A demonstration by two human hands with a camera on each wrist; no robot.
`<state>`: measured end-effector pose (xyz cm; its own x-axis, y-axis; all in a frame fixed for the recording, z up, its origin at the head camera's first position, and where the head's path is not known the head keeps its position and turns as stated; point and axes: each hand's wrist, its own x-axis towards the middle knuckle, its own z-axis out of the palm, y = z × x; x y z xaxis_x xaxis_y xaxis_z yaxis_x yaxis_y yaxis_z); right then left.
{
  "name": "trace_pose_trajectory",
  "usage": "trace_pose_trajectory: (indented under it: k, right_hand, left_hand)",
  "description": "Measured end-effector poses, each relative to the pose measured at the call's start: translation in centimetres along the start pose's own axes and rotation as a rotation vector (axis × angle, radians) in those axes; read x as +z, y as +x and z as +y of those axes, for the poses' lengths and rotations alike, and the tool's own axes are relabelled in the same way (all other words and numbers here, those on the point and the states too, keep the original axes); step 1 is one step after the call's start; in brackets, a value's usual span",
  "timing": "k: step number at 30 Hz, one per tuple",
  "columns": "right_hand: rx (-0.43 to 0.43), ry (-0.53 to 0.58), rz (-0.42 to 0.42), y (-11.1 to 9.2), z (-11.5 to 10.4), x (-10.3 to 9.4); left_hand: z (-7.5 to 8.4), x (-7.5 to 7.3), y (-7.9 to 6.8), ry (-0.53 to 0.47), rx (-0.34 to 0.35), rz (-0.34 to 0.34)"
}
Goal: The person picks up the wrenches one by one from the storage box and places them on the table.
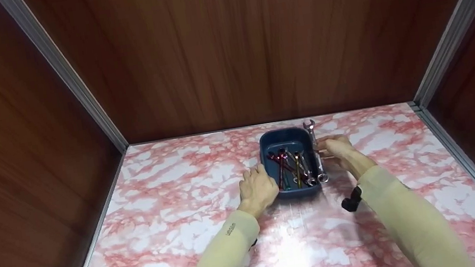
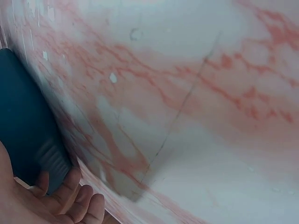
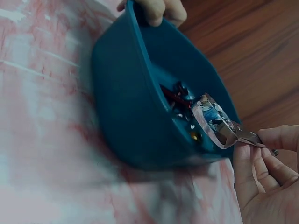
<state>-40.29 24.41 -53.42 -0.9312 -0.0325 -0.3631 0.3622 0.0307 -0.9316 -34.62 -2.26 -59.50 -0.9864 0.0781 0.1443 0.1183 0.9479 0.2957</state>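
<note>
The large silver wrench (image 1: 320,168) is in your right hand (image 1: 337,149), its shaft pinched between thumb and fingers; it runs along the right side of the blue bin (image 1: 299,193), ring end toward you, open-jawed end away, and you cannot tell whether it touches the rim. Inside the bin, smaller wrenches lie crossed in a loose pile, among them a red wrench (image 1: 281,174) and a gold wrench (image 1: 298,172). Your left hand (image 1: 258,189) grips the bin's left rim near the front corner, fingers hooked over the edge. The bin stands upright on the red-and-white marbled tabletop (image 1: 173,209). Pale yellow sleeves (image 1: 224,258) cover your forearms, and a black device (image 1: 352,201) sits at your right wrist. Beyond the tabletop rise brown wood-grain panels (image 1: 225,50), joined by metal corner posts (image 1: 69,78).
</note>
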Motion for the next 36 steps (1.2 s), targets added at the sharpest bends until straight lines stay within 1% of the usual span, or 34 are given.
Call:
trace_pose_trajectory:
  k: [1, 4, 7, 8, 13, 18, 23, 26, 28, 33, 36]
  right_hand:
    - [-0.001, 0.001, 0.001, 0.0, 0.1, -0.2]
    - [-0.004, 0.003, 0.014, 0.0, 0.3, -1.0]
    - [0.003, -0.023, 0.032, 0.0, 0.4, -1.7]
    - [0.009, -0.033, 0.038, 0.0, 0.5, -1.9]
    - [0.039, -0.103, 0.067, 0.0, 0.9, -3.2]
    - [0.042, -0.164, 0.085, 0.2, 1.6, -4.1]
    - [0.029, -0.184, 0.103, 0.4, 2.4, -4.9]
    - [0.037, -0.186, 0.111, 0.2, 2.8, -5.3]
    - [0.037, -0.221, 0.121, 0.2, 3.1, -5.5]
    - [0.013, -0.351, 0.179, 0.5, 3.9, -6.3]
    - [0.005, -0.377, 0.197, 0.7, 4.3, -6.5]
  left_hand:
    - [-0.2, 0.4, 0.2, 0.007, 0.006, 0.022]
    - [-0.2, 0.3, 0.1, 0.003, 0.006, 0.026]
    - [-0.2, 0.2, 0.0, -0.004, 0.0, 0.019]
    - [0.0, -0.2, -0.1, -0.014, -0.008, 0.001]
    - [-0.1, -0.2, -0.1, 0.007, -0.011, -0.011]
    - [-0.1, -0.4, -0.2, 0.016, -0.012, -0.032]
    - [-0.1, -0.5, -0.2, 0.012, -0.014, -0.04]
    - [-0.1, -0.4, -0.1, 0.013, -0.012, -0.046]
    - [-0.1, -0.3, -0.1, 0.014, -0.01, -0.049]
    - [0.0, -0.3, -0.1, 0.02, -0.011, -0.044]
    - [0.1, -0.2, 0.0, 0.014, -0.016, -0.048]
